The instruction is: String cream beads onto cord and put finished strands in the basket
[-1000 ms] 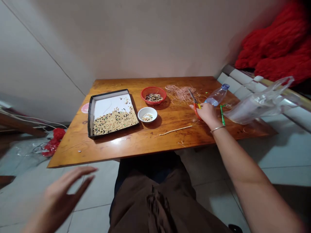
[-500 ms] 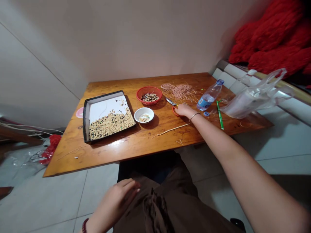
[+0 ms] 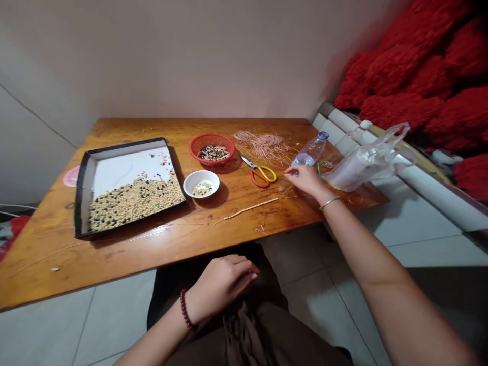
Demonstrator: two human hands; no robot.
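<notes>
My right hand [image 3: 304, 180] is over the right part of the table, in front of the water bottle [image 3: 311, 148]. Its thumb and fingertips are drawn together; whatever may be between them is too small to make out. To its left lie scissors [image 3: 260, 173] with one orange and one yellow handle, blades parted and untouched. A strand of small pale beads [image 3: 249, 207] rests nearer the front edge, its thread running rightward below that hand. My left hand [image 3: 229, 278] hovers over my lap, fingers loosely bent, thumb apart, holding nothing I can see.
A black-edged tray [image 3: 80, 193] of beads stands at left on the wooden table [image 3: 125, 262]. Beside it are a white bowl [image 3: 190, 179] and red basket [image 3: 194, 147] with beads. Pink cord [image 3: 263, 145] lies behind the scissors. A plastic bag [image 3: 354, 165] stands at right.
My right hand has let go of the scissors and moved right, toward the bottle. My left hand has come up and rightward over my lap. The view has shifted right.
</notes>
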